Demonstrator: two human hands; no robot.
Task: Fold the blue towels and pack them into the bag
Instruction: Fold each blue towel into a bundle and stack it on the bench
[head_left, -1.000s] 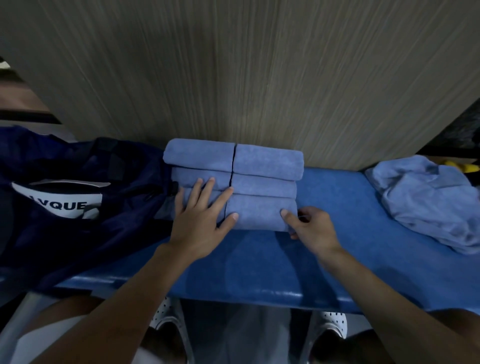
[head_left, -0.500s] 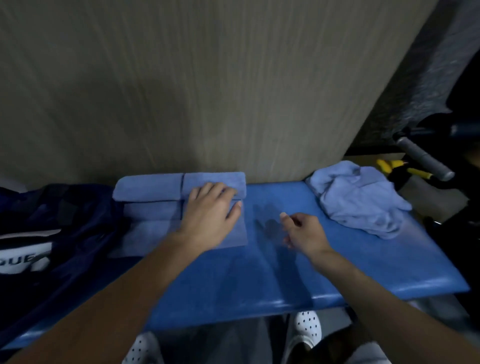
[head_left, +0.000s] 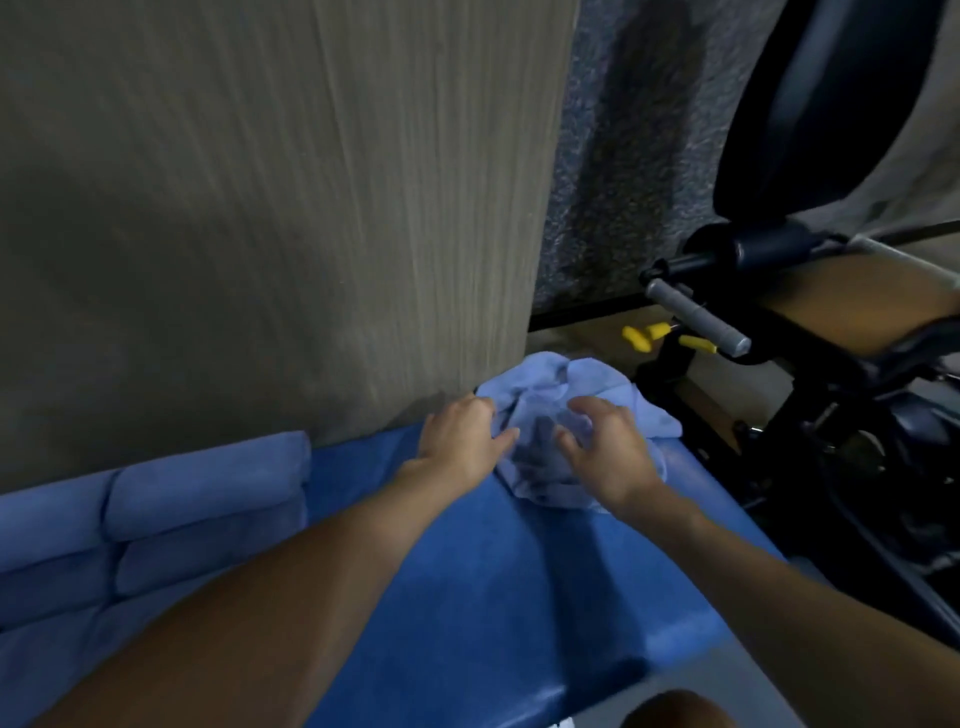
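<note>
So the crumpled towel (head_left: 597, 384) is bunched up at the far right corner of the blue bench (head_left: 519, 597), right against the wood panel (head_left: 260, 208). Left hand (head_left: 462, 441) has its fingers curled into the towel's left edge, gripping it. Right hand (head_left: 608, 447) is clawed over the top, honestly can't tell if it's got hold. Folded towels (head_left: 208, 499) are stacked along the bench's far left edge.

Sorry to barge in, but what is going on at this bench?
A person has both hands on a crumpled blue towel at the right end of the blue bench, left hand at its left edge, right hand over its top; whether they grip it is unclear. Folded towels lie stacked at the left. No bag is in view.
</note>
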